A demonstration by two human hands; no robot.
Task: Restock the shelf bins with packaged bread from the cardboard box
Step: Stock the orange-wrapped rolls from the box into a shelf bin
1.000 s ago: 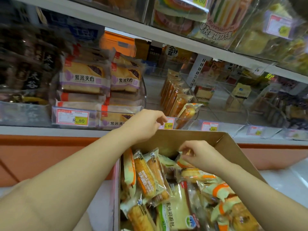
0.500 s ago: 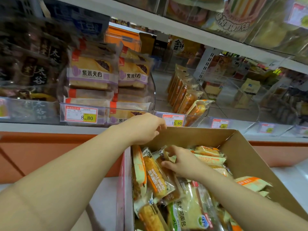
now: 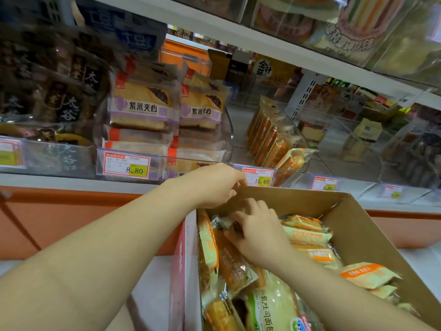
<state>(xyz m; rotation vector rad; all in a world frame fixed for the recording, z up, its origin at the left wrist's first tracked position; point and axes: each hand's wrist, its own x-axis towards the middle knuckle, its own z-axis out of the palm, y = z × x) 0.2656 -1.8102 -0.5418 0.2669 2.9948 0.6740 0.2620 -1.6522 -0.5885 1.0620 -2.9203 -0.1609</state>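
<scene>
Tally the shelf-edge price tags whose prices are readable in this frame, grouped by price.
8.80 price tags: 2
15.60 price tag: 1
Total: 3

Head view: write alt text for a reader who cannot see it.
A person's left hand grips the far rim of a cardboard box full of packaged bread, while the right hand pinches the top of one bread pack inside. Behind, clear shelf bins hold more bread above price tags.
</scene>
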